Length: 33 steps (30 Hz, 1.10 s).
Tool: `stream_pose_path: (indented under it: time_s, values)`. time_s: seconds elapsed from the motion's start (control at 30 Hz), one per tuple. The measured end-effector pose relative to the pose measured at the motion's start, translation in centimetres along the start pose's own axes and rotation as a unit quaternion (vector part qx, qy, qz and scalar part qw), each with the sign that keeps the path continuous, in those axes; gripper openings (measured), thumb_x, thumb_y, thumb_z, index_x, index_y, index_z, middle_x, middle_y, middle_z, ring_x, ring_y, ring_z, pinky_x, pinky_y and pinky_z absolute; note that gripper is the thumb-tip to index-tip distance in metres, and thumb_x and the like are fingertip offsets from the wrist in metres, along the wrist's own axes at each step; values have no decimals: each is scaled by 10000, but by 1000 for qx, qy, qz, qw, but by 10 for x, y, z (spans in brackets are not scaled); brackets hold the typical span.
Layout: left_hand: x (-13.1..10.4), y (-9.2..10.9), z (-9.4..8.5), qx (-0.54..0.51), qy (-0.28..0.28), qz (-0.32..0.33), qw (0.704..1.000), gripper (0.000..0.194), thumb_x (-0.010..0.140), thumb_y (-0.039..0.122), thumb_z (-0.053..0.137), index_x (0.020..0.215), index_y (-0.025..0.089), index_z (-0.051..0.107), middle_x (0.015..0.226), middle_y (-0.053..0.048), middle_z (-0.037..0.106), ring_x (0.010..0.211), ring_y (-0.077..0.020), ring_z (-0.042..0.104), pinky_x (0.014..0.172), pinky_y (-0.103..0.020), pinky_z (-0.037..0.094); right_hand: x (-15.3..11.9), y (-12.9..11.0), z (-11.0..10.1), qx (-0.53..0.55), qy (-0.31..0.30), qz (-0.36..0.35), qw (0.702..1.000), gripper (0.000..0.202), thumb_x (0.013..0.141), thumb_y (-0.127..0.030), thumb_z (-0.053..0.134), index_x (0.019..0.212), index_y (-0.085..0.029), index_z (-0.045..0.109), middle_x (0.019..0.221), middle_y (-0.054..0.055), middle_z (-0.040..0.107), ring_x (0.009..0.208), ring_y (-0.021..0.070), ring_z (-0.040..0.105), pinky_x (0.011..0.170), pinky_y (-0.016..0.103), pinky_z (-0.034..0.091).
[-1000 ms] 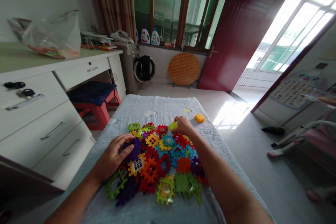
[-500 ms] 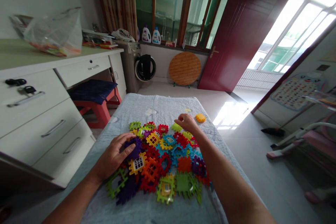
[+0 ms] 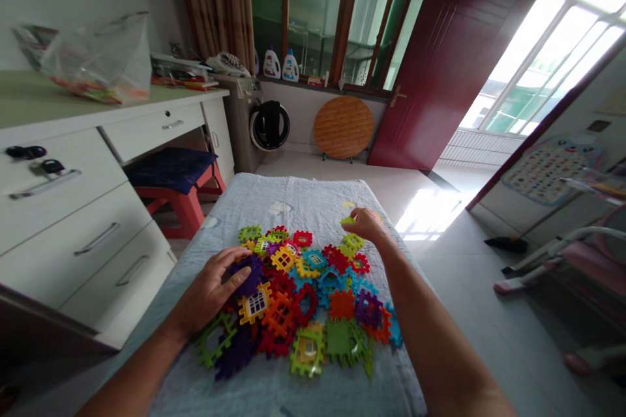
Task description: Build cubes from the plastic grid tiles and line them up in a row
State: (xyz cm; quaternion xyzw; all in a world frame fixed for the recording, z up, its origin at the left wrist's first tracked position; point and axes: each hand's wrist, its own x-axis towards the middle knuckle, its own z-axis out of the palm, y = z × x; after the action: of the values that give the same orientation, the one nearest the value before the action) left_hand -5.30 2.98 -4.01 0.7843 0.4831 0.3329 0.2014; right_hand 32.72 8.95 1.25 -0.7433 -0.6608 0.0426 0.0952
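Pinching green piece (image 3: 347, 221) in right hand (image 3: 368, 224), left hand (image 3: 214, 283) against purple piece (image 3: 253, 277), grip unclear

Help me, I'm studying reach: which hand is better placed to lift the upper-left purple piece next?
Probably the left hand: it is right beside the purple piece. The right hand is farther away, apparently holding a green piece.

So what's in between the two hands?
In the head view, colourful toothed pieces lie between the left hand and the right hand, including a yellow window piece.
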Motion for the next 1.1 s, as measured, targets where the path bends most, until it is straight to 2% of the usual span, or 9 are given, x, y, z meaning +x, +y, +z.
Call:
stream_pose_path:
  time_s: [0.17,0.33,0.6,0.7,0.87,0.93,1.1]
  values:
    - [0,-1,1,-17,-12,-9,1000,453,860,537,492,1180,232,590,1271,-71,577,1205,-259,515,1065,-450,386,-14,17,4,-25,-36,-6,999,389,655,-424,678,943,-164,698,900,71,695,867,219,619,665,237,419]
    - [0,-1,1,-21,-13,-15,1000,448,862,530,495,1182,229,585,1277,-68,570,1217,-250,505,1074,-438,378,-24,14,17,-36,-61,-13,997,375,672,-428,651,906,-138,696,900,106,700,830,230,630,643,252,429]
    - [1,-1,1,-17,-16,-14,1000,456,857,541,496,1176,229,592,1271,-67,580,1215,-256,513,1073,-438,381,-25,6,13,-59,-78,11,995,342,634,-349,639,885,-123,693,889,140,702,815,265,651,623,278,450]
    - [1,-2,1,-17,-16,-17,1000,465,852,549,497,1175,229,593,1269,-65,581,1212,-259,515,1073,-436,381,-24,2,9,-62,-72,29,995,368,617,-346,646,909,-125,685,908,145,696,821,275,653,623,287,456]
    - [0,-3,1,-11,-14,-16,1000,469,851,554,492,1173,230,595,1269,-67,580,1212,-260,513,1073,-444,379,-16,-1,7,-49,-23,66,996,483,651,-392,631,1063,-140,632,999,135,674,876,264,646,669,293,457]
    - [0,-3,1,-11,-16,-15,1000,467,854,552,488,1176,231,594,1270,-66,580,1213,-259,513,1072,-442,380,-14,-1,8,-54,-29,74,995,485,657,-393,637,1076,-148,622,1010,130,670,884,262,642,685,297,458]
    - [1,-4,1,-10,-22,-20,1000,464,853,549,494,1185,238,588,1279,-64,574,1210,-258,514,1072,-448,380,-10,8,4,-48,-26,31,998,521,693,-473,645,1102,-152,613,1044,123,666,977,258,614,775,292,452]
